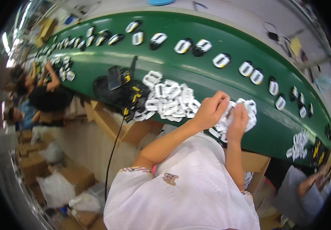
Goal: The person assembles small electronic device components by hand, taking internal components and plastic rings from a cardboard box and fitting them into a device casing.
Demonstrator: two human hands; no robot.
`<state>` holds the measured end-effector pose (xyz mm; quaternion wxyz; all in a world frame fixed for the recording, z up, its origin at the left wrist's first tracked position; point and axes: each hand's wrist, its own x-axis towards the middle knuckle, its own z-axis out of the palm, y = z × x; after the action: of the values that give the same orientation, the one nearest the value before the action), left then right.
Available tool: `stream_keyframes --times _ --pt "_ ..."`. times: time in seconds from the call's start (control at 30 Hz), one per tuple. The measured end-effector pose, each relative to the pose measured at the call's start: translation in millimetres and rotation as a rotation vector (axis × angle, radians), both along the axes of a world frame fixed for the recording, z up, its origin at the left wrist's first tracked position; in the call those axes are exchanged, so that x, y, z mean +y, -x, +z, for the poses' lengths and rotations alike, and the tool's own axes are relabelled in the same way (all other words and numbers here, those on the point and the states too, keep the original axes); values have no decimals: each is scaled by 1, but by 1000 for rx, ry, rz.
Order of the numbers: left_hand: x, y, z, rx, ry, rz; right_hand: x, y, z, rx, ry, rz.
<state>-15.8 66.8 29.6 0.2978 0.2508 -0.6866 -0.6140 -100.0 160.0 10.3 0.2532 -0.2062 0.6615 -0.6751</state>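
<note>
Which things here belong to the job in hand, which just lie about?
In the work, likely:
left hand, right hand
white frames by them
larger white-frame pile leftward
black-and-white pieces along the green table

Lying about, likely:
cardboard boxes, plastic bags on floor
blue round object, pliers beyond table

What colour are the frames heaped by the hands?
The frames are white, seen best in the head view.

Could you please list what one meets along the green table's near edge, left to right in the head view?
Small white cluster, black heap, large white pile, left hand, right hand, another white cluster, black-and-yellow bundle.
</note>
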Motion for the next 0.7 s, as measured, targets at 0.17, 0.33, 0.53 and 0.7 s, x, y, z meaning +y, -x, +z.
stream_keyframes --times 0.17,0.33,0.53,0.7 --pt "-27 -44 -79 -263 -53 120 24 11 -21 -39 -120 138" --pt "-72 -108 -157 -611 237 494 51 13 -58 -40 -223 220" --pt "-102 -125 -177 -631 459 572 35 4 -68 19 -329 291" --pt "-97 -83 -182 -665 623 498 12 -2 -56 -26 -287 347"
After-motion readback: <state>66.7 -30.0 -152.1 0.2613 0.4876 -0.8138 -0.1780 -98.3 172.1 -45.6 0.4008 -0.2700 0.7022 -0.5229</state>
